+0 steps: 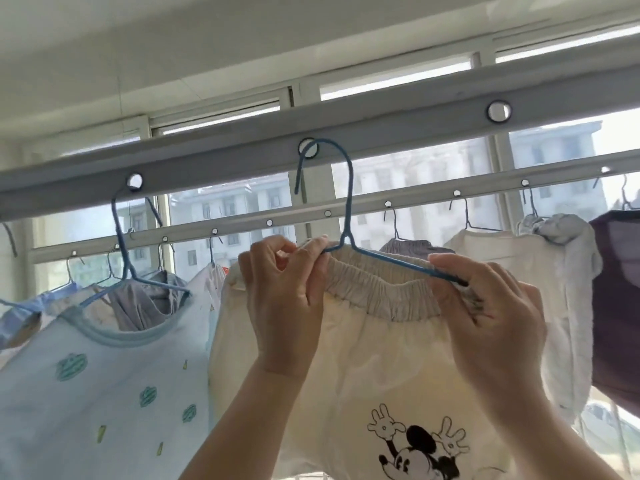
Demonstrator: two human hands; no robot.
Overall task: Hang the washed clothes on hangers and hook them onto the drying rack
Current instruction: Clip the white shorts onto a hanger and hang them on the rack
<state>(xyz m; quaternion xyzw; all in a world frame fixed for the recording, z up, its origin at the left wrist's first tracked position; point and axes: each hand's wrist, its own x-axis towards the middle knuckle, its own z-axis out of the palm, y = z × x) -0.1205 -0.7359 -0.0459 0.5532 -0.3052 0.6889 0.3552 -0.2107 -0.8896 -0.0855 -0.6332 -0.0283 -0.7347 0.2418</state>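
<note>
So both arms are raised up toward the drying rack (242, 140), forearms coming in from the bottom edge and angling upward. The left hand (282, 299) has its back to the camera, and its thumb and fingers (277, 252) are bunched at the top, pinching the left arm of the blue hanger (348, 202) together with the elastic waistband. The right hand (491, 313) is also turned back-on, fingers curled over the right end of the hanger, gripping it and the bunched fabric there.

On that hanger sits a pair of cream shorts (374, 351) with a cartoon mouse print low down. The waistband is stretched between the 2 hands along the hanger's arms.

The hanger's hook is up at the near bar of the rack, its curve overlapping 1 of the round holes (307, 148) about mid-bar. Can't tell from here whether the tip is actually through the hole or just in front of it.

Just left, a light blue top (104, 375) with little green patches hangs from another blue hanger (123, 237) hooked in the next hole along. A 2nd bar (433, 197) further back toward the window (554, 161) carries more clothes on thin hangers, including a white piece (502, 251) and something purple (616, 299) at the right edge.
</note>
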